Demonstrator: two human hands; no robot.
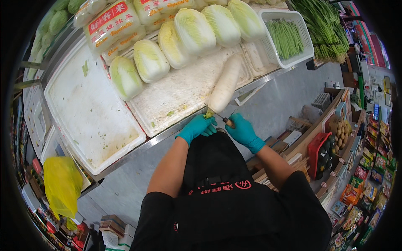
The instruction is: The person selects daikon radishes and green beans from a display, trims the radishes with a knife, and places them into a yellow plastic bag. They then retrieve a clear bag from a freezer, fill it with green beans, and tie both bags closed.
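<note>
A long white daikon radish (224, 83) lies across the edge of a white foam tray, its green stem end towards me. My left hand (198, 128), in a teal glove, is at that stem end with its fingers at the leafy stub. In my right hand (243, 130), also gloved, is the wooden handle of a knife (229, 122); its narrow blade points to the radish's stem end. Several napa cabbages (194, 31) stand in a row beyond the radish. A few leaf scraps (170, 113) lie on the foam tray (166, 106).
Bagged cabbages (114, 26) are at the upper left, above another foam tray (91, 109). A white basket of green beans (285, 39) stands at the right, beside leafy greens (325, 31). A metal table edge runs before me; a yellow plastic bag (62, 185) hangs at lower left.
</note>
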